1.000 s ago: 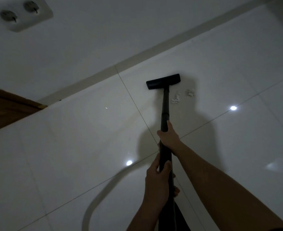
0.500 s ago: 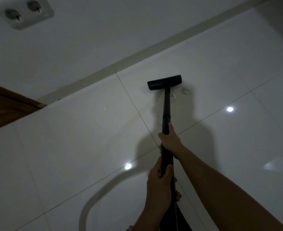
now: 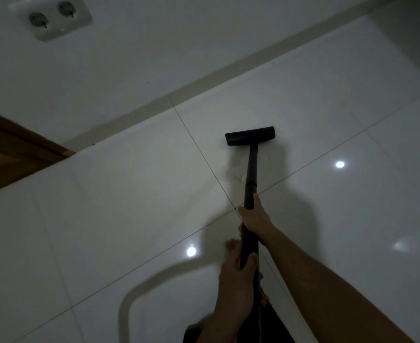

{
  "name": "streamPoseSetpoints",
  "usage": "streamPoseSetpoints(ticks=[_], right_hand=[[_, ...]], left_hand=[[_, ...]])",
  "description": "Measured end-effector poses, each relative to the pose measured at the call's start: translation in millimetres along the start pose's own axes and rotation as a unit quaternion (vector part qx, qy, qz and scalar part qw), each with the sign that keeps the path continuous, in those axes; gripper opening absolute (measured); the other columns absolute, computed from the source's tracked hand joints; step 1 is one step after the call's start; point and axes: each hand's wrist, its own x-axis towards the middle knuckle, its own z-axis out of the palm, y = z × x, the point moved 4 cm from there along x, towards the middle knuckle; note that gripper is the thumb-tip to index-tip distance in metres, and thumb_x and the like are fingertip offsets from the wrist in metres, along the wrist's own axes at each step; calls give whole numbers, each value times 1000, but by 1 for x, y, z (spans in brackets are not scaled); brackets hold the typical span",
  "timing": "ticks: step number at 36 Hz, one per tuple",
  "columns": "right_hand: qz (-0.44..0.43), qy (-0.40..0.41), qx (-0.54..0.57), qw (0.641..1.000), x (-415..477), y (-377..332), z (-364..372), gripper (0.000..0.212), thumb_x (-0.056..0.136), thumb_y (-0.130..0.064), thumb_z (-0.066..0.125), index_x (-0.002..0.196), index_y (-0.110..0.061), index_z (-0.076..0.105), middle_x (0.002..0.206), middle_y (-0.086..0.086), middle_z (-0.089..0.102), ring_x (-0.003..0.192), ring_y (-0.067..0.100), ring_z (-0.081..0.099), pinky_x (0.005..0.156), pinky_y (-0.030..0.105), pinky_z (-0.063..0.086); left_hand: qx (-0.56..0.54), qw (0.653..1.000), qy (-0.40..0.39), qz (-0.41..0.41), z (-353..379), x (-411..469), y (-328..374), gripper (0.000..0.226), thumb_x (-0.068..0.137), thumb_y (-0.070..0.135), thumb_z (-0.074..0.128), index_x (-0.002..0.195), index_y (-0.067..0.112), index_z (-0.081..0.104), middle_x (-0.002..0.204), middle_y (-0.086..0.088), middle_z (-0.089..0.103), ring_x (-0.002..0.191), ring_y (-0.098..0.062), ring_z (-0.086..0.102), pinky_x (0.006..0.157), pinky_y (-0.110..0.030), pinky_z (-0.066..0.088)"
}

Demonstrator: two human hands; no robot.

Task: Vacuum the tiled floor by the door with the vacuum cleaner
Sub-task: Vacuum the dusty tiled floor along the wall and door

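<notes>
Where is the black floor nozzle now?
Head view, right of centre: the flat black floor nozzle rests on a glossy white tile, just right of a grout line, short of the beige skirting strip.

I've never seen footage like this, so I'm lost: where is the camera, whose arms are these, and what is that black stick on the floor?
There is no machine here, only a person. The picture comes from a wide-angle camera worn on their head, looking down, so you see their own arms. The right hand grips the long black vacuum tube further along; the left hand grips it nearer the body. The tube ends in a flat black floor nozzle resting on the glossy white tiled floor. A few small pale scraps lie left of the tube, behind the nozzle. At left is a brown wooden door; above, a white double wall socket.
</notes>
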Motion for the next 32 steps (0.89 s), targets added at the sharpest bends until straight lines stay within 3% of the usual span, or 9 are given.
streamPoseSetpoints(ticks=[5, 9, 12, 15, 22, 32], right_hand=[[-1, 3, 2, 1000, -23, 20, 17, 71, 98, -19, 46, 154, -29, 2, 115, 18, 54, 59, 15, 54, 33, 13, 38], [-1, 0, -1, 1000, -39, 43, 36, 73, 98, -20, 47, 154, -29, 1, 124, 22, 54, 60, 16, 54, 44, 20, 40], [2, 1, 7, 1000, -52, 59, 50, 73, 98, -20, 45, 154, -28, 0, 125, 22, 54, 59, 15, 54, 43, 20, 40], [4, -1, 18, 1000, -64, 73, 61, 74, 98, -20, 45, 154, -27, -2, 127, 23, 53, 60, 16, 54, 45, 22, 40], [19, -2, 42, 999, -83, 98, 81, 76, 96, -17, 46, 154, -29, -1, 129, 26, 51, 60, 19, 56, 46, 24, 44], [32, -16, 39, 999, -97, 118, 104, 75, 96, -18, 46, 154, -28, 0, 122, 22, 53, 62, 19, 55, 46, 24, 46]], left_hand=[[11, 1000, 0, 0, -17, -23, -19, 42, 96, 21, 48, 134, 37, 40, 74, -11, 62, 44, -16, 56, 42, -26, 47], [-14, 1000, -10, -6, -31, -49, -35, 34, 95, 17, 48, 116, 44, 42, 64, -11, 58, 35, -17, 51, 36, -23, 44], [-2, 1000, -6, -6, -44, -63, -48, 39, 95, 16, 49, 126, 39, 43, 59, -8, 60, 34, -16, 51, 36, -23, 45], [20, 1000, -17, -17, -53, -76, -59, 42, 96, 17, 48, 135, 30, 42, 64, -12, 57, 36, -17, 50, 37, -22, 44], [52, 998, -6, -34, -67, -102, -80, 43, 94, 21, 50, 136, 27, 43, 67, -11, 61, 46, -19, 55, 46, -26, 46], [34, 998, 10, -56, -79, -120, -96, 45, 94, 17, 50, 138, 23, 41, 74, -13, 63, 56, -18, 59, 41, -21, 45]])
